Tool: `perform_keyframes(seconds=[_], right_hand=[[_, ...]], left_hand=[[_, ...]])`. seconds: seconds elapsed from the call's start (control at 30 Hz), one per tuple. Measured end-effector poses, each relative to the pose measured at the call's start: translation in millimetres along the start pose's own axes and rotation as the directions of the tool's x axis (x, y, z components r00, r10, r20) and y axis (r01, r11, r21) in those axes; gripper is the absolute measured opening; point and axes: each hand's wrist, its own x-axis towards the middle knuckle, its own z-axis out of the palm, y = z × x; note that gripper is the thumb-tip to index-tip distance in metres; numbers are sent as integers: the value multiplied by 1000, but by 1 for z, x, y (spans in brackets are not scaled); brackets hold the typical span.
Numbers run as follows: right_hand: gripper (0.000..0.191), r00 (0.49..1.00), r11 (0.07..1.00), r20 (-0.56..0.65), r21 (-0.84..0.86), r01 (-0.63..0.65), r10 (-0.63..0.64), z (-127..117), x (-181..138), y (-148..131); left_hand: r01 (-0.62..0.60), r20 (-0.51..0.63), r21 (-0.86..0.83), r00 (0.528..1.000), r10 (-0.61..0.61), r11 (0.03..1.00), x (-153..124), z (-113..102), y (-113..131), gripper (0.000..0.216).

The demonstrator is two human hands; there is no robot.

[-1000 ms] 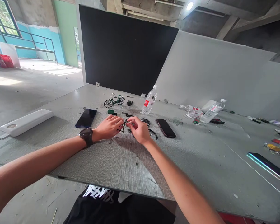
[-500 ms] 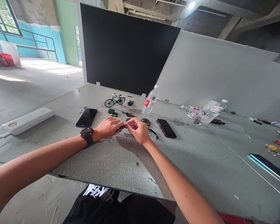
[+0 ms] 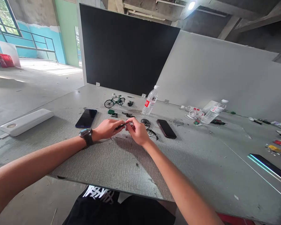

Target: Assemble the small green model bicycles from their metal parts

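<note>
My left hand (image 3: 107, 128) is closed on a thin dark part (image 3: 120, 127), whose exact kind I cannot make out. My right hand (image 3: 138, 132) meets it with thumb and fingers pinched at the part's right end; anything small between those fingertips is hidden. Just beyond the hands lie a small black spoked wheel (image 3: 145, 122) and some thin black pieces (image 3: 128, 115). A curved black piece (image 3: 153, 134) rests right of my right hand. Farther back, a green model bicycle (image 3: 114, 101) stands upright, with a green block (image 3: 111, 112) in front of it.
A dark phone (image 3: 86, 118) lies left and another phone (image 3: 166, 128) right. One water bottle (image 3: 150, 100) stands behind the parts; another bottle (image 3: 214, 112) leans farther right. A white power bank (image 3: 27, 122) sits at far left. A black panel (image 3: 131, 50) rises behind the table.
Both hands stay together at nearly the same spot. My left wrist has turned slightly, and the fingers have shifted a little around the dark part.
</note>
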Motion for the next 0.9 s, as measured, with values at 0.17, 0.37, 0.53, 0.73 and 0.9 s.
perform_keyframes(seconds=[0.17, 0.37, 0.53, 0.73, 0.9], right_hand=[[32, 998, 998, -69, -63, 5, -9, -3, 2, 4], [31, 973, 986, -231, -162, -31, -8, -16, 6, 21], [19, 967, 951, -254, -297, -89, 11, -35, 10, 43], [15, 988, 886, -153, -454, -95, 28, -65, 9, 64], [11, 995, 877, 10, -473, -81, 98, -86, 5, 63]], left_hand=[[201, -15, -232, 977, -211, 952, 7, -5, 6, 34], [481, 68, -443, 860, -506, 757, 15, -6, 5, 38], [560, 185, -568, 801, -569, 603, 14, -1, 1, 41], [597, 260, -667, 748, -611, 446, 11, 5, 1, 39], [588, 244, -703, 727, -641, 400, 11, 4, 2, 38]])
